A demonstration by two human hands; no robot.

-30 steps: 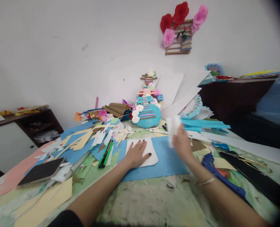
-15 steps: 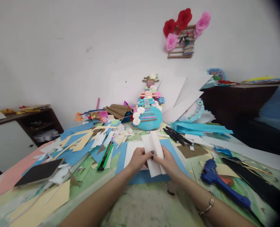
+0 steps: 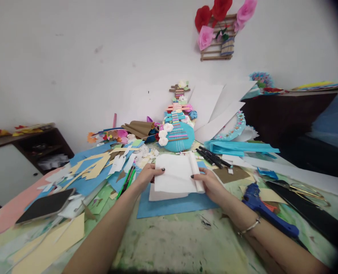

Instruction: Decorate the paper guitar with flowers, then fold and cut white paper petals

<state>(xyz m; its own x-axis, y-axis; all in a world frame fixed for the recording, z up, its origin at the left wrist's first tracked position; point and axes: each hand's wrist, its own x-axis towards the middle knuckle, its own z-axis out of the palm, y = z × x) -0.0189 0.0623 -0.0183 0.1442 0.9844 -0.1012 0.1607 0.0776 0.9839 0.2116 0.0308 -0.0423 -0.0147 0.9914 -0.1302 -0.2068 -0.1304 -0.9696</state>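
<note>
A sheet of white paper (image 3: 174,174), rolled up along its right side, is stretched between my two hands. My left hand (image 3: 146,176) pinches its left edge, thumb on top. My right hand (image 3: 210,183) grips the rolled part (image 3: 196,173), its thumb lying across the roll. Beneath the sheet lies another white piece (image 3: 163,196), and under that a blue sheet (image 3: 149,209) on the table. Most of the fingers of both hands are hidden behind the paper.
Left of my hands lie a green cutter (image 3: 127,183), paper scraps (image 3: 96,169) and a phone (image 3: 45,206). To the right are black markers (image 3: 211,156), a blue glue gun (image 3: 267,213) and scissors (image 3: 307,194). A blue paper lute (image 3: 179,137) stands behind.
My hands have moved apart, and the white paper between them is opened out flat, with its roll now at the right. The view has tilted down slightly.
</note>
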